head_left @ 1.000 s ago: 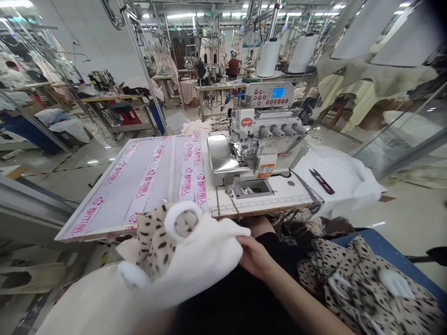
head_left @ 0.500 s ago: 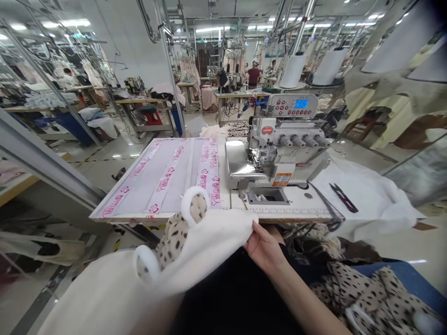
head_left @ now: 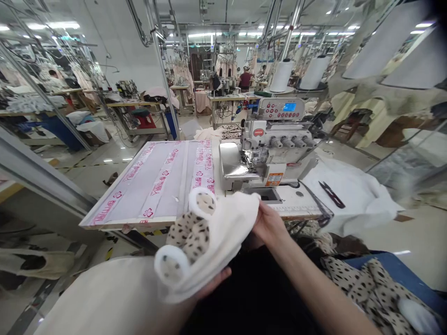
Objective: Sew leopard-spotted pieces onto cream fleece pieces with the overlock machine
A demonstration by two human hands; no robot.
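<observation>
Cream fleece hood with spotted round ears [head_left: 226, 232], held just before the white overlock sewing machine [head_left: 265, 149]; right hand [head_left: 268, 225] with fingers clamped firmly on the fleece; left hand [head_left: 213, 284] tucked underneath as steady support, its grip impossible to tell.

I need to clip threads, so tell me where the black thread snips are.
In the head view, the black thread snips lie on the white fabric right of the overlock machine, beyond the person's right hand.
</observation>
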